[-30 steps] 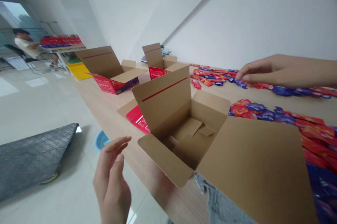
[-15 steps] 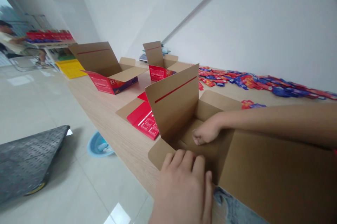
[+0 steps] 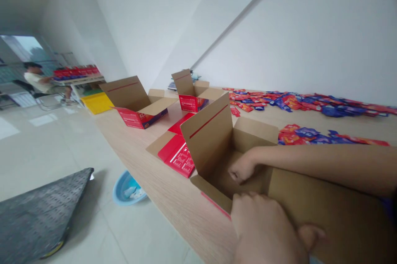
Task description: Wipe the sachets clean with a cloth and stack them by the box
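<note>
Cardboard box gaped at five o'clock, right hand fisted inside, left hand touching, its grip unclear.

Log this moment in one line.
left hand: at near edge of open box | right hand: curled inside open box | nearby: red and blue packets

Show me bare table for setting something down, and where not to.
Table strip along the picture-left edge, beside the red printed carton and near open box. Narrower: the lane between the back packet row and front packet pile. Crowded: along the wall, under that row, and the near open box, with the right forearm across it.
</note>
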A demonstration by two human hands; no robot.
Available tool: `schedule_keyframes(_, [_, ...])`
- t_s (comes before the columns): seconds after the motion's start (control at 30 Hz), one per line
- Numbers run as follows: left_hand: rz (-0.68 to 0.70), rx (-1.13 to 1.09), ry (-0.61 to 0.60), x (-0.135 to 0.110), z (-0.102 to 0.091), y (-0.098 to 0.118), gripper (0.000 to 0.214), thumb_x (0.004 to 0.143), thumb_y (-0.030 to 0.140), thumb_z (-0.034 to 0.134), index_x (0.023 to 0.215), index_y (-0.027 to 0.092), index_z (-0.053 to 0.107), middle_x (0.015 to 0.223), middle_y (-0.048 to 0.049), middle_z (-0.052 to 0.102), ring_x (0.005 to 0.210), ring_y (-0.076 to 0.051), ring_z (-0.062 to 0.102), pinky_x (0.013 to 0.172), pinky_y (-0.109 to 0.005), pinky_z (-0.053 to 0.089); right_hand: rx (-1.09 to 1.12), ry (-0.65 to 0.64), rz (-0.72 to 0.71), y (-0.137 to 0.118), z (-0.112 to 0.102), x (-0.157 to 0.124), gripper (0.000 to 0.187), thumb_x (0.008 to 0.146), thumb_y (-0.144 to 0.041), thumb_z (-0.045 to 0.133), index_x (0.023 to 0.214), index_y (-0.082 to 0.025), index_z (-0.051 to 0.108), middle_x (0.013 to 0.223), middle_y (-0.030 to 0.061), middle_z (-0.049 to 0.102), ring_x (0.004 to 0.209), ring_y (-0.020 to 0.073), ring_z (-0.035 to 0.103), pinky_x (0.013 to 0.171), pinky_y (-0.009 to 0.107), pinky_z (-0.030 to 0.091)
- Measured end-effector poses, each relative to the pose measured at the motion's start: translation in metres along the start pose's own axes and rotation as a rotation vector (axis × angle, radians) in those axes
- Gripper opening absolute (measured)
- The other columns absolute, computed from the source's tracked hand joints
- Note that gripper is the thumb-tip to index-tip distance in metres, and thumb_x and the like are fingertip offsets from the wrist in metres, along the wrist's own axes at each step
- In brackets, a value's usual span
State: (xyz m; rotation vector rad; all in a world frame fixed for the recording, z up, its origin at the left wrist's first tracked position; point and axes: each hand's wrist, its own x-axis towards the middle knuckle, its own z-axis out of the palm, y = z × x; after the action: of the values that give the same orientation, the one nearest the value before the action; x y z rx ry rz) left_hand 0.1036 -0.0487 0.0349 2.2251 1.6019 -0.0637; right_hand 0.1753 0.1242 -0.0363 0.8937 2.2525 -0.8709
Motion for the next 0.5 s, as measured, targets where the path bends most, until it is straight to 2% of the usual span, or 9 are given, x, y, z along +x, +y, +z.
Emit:
schedule_keyframes(0.07, [-0.028,-0.003,0.019,0.002,0.0,0.007,0.065,0.072,0.075,0.06,0.083,0.014,0.08,0.075,-0.0224,0.073,0.07,-0.037,0.07,0.063,-0.045,0.049,0.028,0.071,-0.009,0.0,-0.016,-0.032,0.021,0.073,-0.021,0.057,0.091,-0.015,0.067,0.077,0.0033,0.065,0.067,0.0172,0.058,0.064,0.03,0.045])
schedule_keyframes(0.17, [-0.055,0.005,0.057,-0.001,0.002,0.004,0.058,0.073,0.069,0.065,0.084,0.014,0.079,0.077,-0.0211,0.074,0.072,-0.038,0.07,0.069,-0.047,0.05,0.069,0.252,-0.029,0.01,-0.037,-0.096,0.036,0.086,-0.03,0.046,0.115,-0.016,0.061,0.098,0.0079,0.067,0.083,0.0189,0.061,0.073,0.031,0.047])
schedule_keyframes(0.2, [-0.067,0.01,0.068,-0.003,0.002,0.002,0.057,0.074,0.067,0.066,0.084,0.012,0.079,0.079,-0.0218,0.074,0.075,-0.039,0.07,0.071,-0.049,0.051,0.084,0.323,-0.03,0.017,-0.042,-0.119,0.037,0.087,-0.032,0.043,0.116,-0.016,0.06,0.099,0.009,0.067,0.086,0.0198,0.061,0.076,0.032,0.047])
schedule_keyframes(0.33, [-0.113,0.025,0.107,-0.01,0.003,-0.001,0.048,0.078,0.055,0.069,0.088,0.01,0.078,0.086,-0.0226,0.073,0.087,-0.04,0.068,0.081,-0.051,0.05,0.113,0.788,0.036,0.055,-0.041,-0.204,0.035,0.087,-0.044,0.047,0.103,-0.021,0.067,0.097,0.0099,0.068,0.09,0.0239,0.062,0.08,0.037,0.048])
schedule_keyframes(0.43, [-0.172,0.011,0.196,-0.013,0.012,0.001,0.035,0.079,0.046,0.069,0.091,0.014,0.076,0.089,-0.0181,0.074,0.091,-0.038,0.067,0.083,-0.05,0.049,0.161,0.94,0.11,0.082,-0.025,-0.247,0.037,0.088,-0.046,0.044,0.1,-0.023,0.069,0.092,0.0101,0.069,0.082,0.0219,0.064,0.074,0.035,0.048])
schedule_keyframes(0.5, [-0.208,0.017,0.262,-0.013,0.02,0.003,0.027,0.08,0.041,0.068,0.088,0.017,0.075,0.087,-0.0146,0.073,0.09,-0.036,0.066,0.082,-0.049,0.048,0.119,1.1,0.181,0.096,-0.01,-0.263,0.034,0.086,-0.045,0.047,0.092,-0.024,0.072,0.085,0.0085,0.069,0.075,0.0191,0.064,0.069,0.031,0.048])
